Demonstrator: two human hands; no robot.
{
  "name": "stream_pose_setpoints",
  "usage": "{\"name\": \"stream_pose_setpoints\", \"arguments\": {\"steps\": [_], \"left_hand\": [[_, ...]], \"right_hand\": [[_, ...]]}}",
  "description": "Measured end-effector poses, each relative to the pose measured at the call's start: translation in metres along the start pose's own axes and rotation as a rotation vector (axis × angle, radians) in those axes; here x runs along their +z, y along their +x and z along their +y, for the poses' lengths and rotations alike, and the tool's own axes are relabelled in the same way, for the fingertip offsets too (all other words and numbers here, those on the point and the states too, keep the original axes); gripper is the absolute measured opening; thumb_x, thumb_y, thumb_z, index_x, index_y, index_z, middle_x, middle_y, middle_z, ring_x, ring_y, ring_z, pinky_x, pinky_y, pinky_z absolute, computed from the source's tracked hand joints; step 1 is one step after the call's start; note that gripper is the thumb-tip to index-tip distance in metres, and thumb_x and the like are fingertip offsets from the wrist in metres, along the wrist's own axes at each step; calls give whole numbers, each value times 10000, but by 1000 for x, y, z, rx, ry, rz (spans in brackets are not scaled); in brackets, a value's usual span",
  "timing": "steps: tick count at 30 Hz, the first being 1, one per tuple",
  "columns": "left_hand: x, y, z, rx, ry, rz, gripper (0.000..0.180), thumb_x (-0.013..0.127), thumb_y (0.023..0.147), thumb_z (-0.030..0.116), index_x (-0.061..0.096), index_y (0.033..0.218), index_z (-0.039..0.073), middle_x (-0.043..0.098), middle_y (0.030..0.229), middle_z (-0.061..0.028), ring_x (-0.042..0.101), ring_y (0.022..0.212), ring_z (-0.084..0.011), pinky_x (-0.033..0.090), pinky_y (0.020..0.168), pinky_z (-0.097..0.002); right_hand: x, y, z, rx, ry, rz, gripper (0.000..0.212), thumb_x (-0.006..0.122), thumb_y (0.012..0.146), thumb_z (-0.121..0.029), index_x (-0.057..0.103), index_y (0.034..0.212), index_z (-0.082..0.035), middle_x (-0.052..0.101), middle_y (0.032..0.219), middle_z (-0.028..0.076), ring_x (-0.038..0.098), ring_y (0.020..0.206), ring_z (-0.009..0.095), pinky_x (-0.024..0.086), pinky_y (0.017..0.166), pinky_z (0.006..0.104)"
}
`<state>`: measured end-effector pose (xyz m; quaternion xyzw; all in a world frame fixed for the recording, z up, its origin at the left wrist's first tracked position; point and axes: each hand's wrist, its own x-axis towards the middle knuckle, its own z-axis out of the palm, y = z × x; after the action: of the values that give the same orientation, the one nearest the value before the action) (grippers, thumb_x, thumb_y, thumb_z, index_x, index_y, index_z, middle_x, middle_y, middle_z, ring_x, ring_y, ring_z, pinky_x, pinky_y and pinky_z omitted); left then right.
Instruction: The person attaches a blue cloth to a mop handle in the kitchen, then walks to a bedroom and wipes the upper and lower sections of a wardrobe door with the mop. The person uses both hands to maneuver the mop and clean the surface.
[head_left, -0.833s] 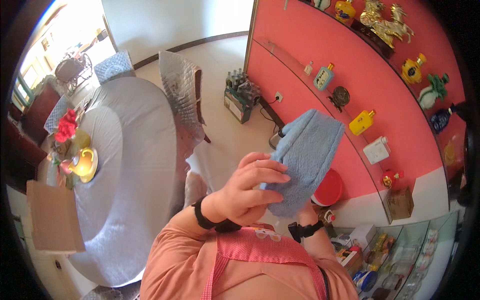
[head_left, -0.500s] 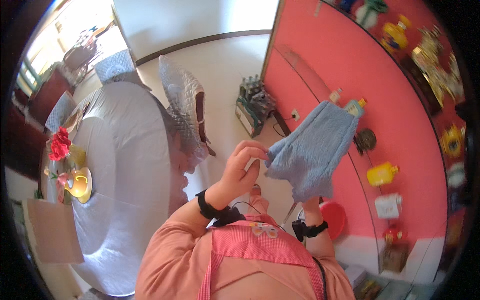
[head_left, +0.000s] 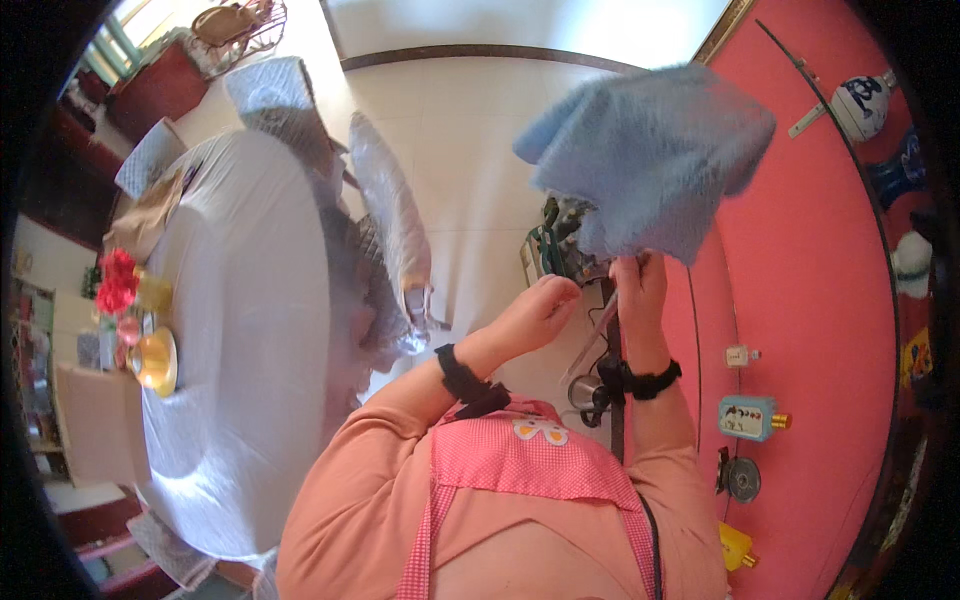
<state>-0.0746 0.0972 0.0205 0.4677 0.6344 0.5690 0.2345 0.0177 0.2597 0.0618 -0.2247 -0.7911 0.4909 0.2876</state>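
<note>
A fluffy blue mop-like head (head_left: 660, 150) hangs high in front of me, its soft cloth drooping and slightly blurred. Just under it my right hand (head_left: 640, 285) is closed around a thin pole (head_left: 592, 345) that slants down toward my apron. Where the pole joins the head is hidden by the cloth. My left hand (head_left: 545, 305) is beside the right one, apart from the cloth, with its fingers curled in and no object visible in them.
At left stands a round table (head_left: 250, 300) under a pale cloth, with red flowers (head_left: 118, 280) and a yellow cup-shaped piece (head_left: 155, 362). Covered chairs (head_left: 385, 215) surround it. A crate of bottles (head_left: 545, 245) sits by the pink wall (head_left: 800, 280), whose shelves hold bottles and vases (head_left: 862, 108).
The blue head has risen away from me, and my right hand has moved up with it. My left hand has let go of the cloth's edge. The view has shifted along the pink wall.
</note>
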Motion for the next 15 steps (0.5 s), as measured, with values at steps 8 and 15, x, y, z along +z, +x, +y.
{"name": "stream_pose_setpoints", "arguments": {"steps": [8, 15], "left_hand": [[-56, 199, -31, 212, -280, 177, 441, 505, 940, 133, 341, 1329, 5, 445, 1284, -164, 391, 1239, -260, 310, 1037, -382], [-156, 318, -106, 142, -313, 384, 194, 410, 990, 132, 410, 1166, 52, 490, 1013, -46, 486, 913, -139, 429, 818, -284]], "right_hand": [[73, 216, -52, -221, 86, 35, 321, 575, 917, -225, 484, 1124, 2, 563, 983, 53, 518, 867, 129, 429, 767, 280], [117, 359, -18, -496, 144, -272, 459, 544, 937, -210, 385, 1316, -6, 513, 1178, 156, 520, 1103, 243, 413, 949, 350]]}}
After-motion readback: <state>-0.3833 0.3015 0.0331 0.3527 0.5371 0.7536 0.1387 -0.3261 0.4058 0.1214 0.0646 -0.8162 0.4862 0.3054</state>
